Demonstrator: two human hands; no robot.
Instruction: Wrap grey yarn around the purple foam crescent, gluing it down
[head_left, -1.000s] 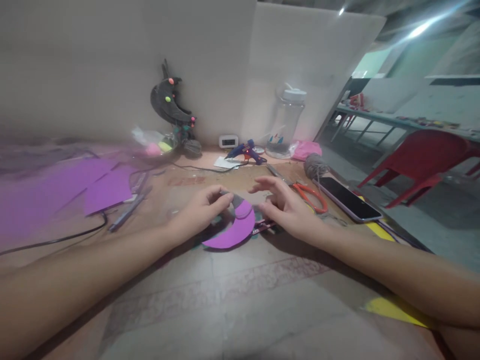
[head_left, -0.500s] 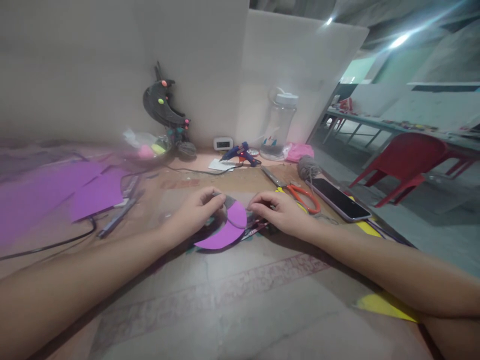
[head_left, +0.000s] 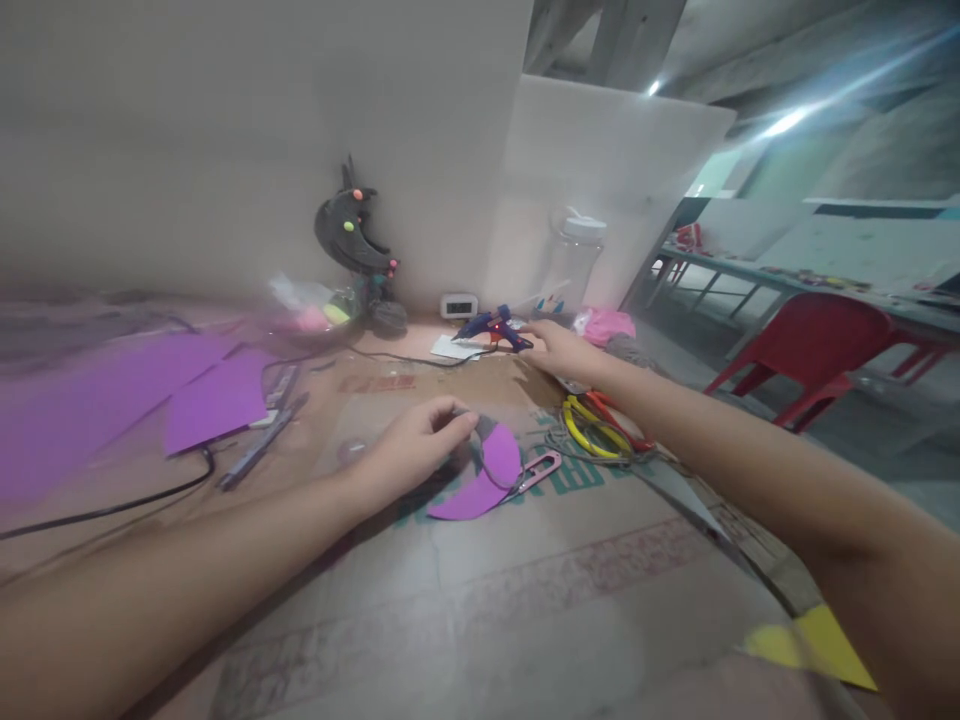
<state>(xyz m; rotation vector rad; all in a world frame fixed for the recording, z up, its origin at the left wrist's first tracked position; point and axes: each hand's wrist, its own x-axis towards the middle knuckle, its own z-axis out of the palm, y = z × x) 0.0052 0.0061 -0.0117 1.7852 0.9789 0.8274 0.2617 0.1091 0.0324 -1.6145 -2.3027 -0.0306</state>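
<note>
- Half a second ago the right hand (head_left: 559, 350) was beside the crescent near the middle of the frame; now it has moved up and away, its fingertips at the rear of the dark-blue plastic glue gun (head_left: 480, 326) in the upper middle.
- The left hand (head_left: 427, 438) has stayed at the crescent, thumb and forefinger pinching its upper tip.
- That flat, bright purple crescent (head_left: 504, 462) lies in the centre of the frame, its lower point aimed left.
- With the right hand gone from there, a slim pinkish metal cutter (head_left: 541, 472) shows more fully just right of the crescent.
- The right forearm now covers the phone seen earlier at right, and partly hides the orange-handled scissors (head_left: 621, 420) and the fuzzy grey yarn ball (head_left: 630, 348).
- Whether the right fingers close on the glue gun or only touch it, I cannot tell.
- The left fingers hide the very end of the crescent's tip; the far left of the frame is blurred.
- Soft grey yarn (head_left: 487, 428) covers the crescent's upper end, and a loose strand curves across the smooth purple surface.
- Smooth, looped yellow handles (head_left: 589, 432) lie among tangled strands right of centre.
</note>
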